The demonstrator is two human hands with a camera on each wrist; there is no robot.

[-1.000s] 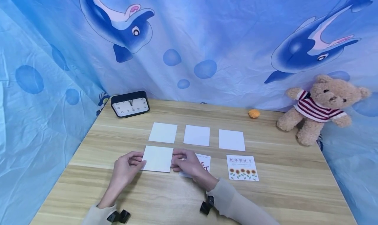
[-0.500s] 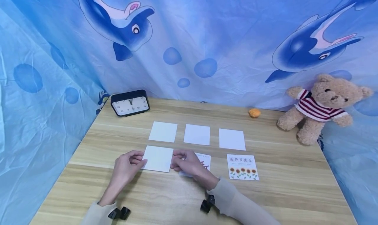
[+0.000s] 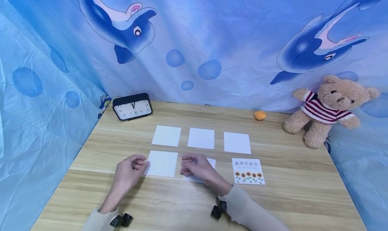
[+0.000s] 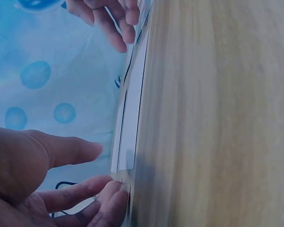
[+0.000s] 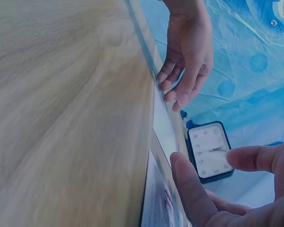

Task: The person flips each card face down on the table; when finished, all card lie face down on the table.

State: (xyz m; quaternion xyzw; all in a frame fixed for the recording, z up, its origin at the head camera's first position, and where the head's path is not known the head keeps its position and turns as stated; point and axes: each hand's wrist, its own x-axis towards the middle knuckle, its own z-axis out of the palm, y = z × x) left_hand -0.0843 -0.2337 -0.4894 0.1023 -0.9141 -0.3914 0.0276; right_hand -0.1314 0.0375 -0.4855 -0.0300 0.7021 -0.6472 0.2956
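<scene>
A blank white card [image 3: 161,164] lies flat on the wooden table in the near row, at its left end. Beside its left edge is my left hand [image 3: 128,174], thumb and fingers parted and holding nothing; in the left wrist view a gap shows between thumb [image 4: 78,150] and fingers. My right hand [image 3: 198,168] hovers just right of that card, also with nothing in its grasp. Beneath it lies a printed card [image 3: 211,163], mostly covered by the hand. Farther right, a card with sunflowers and Chinese characters [image 3: 248,171] faces up.
Three blank cards form the far row: left [image 3: 166,136], middle [image 3: 201,138] and right [image 3: 237,143]. A black-framed clock [image 3: 132,107] stands at the back left. An orange flower-like object [image 3: 260,115] and a teddy bear [image 3: 325,109] are at the back right, before a blue dolphin curtain [image 3: 236,28].
Both hands held the near-left blank card by its sides before; now it rests flat, let go. My right hand has shifted slightly right, covering more of the middle printed card.
</scene>
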